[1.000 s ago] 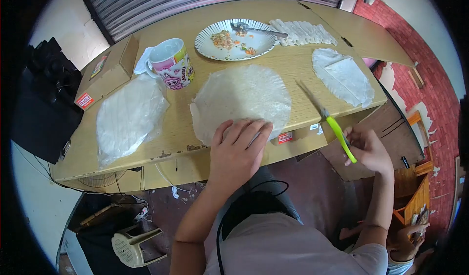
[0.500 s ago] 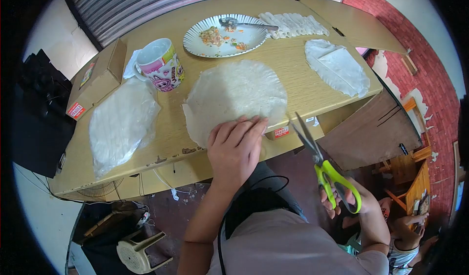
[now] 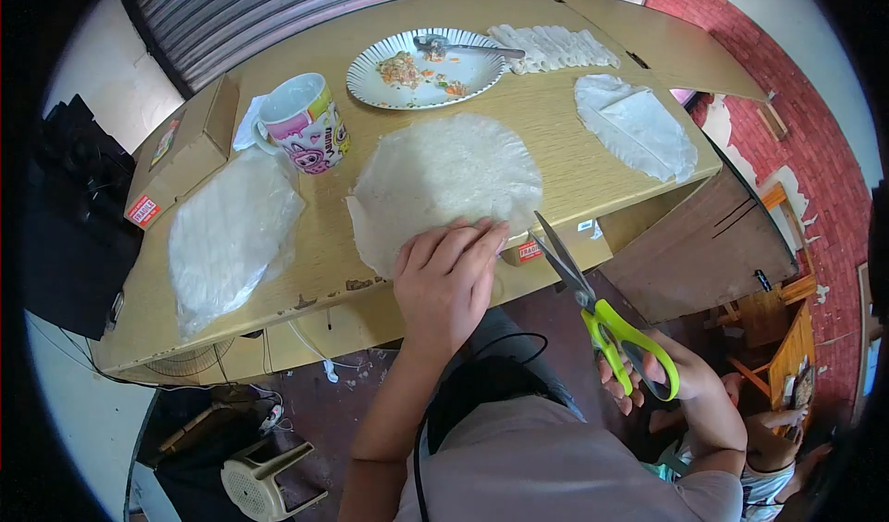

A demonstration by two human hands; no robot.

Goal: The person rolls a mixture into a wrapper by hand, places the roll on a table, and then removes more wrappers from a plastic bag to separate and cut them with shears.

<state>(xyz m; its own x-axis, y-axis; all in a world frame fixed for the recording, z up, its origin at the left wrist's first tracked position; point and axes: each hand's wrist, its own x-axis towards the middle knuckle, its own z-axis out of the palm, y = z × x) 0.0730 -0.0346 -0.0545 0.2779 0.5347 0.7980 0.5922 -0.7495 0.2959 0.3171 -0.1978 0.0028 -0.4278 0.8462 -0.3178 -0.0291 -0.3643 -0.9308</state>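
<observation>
My left hand [image 3: 449, 276] lies with its fingers together on the near edge of a round, pale, thin wrapper sheet [image 3: 444, 175], pressing it at the table's front edge. My right hand [image 3: 644, 371] holds scissors [image 3: 600, 309] with green handles, blades parted and pointing up-left near the wrapper's right edge. Behind the wrapper, a white plate [image 3: 370, 91] holds some chopped filling and a spoon [image 3: 472, 49]. A row of white rolls [image 3: 556, 50] lies right of the plate. A folded white sheet [image 3: 634, 125] rests at the table's right.
On the left of the table [image 3: 250, 304] are a patterned mug [image 3: 310, 128], a plastic bag of wrappers [image 3: 231, 235] and a cardboard box [image 3: 190, 147]. A plastic stool [image 3: 255, 485] is on the floor at lower left. Another person [image 3: 769, 457] is at lower right.
My right hand has moved the scissors slightly left, bringing the blades closer to the wrapper. My left hand stays in place on the wrapper.
</observation>
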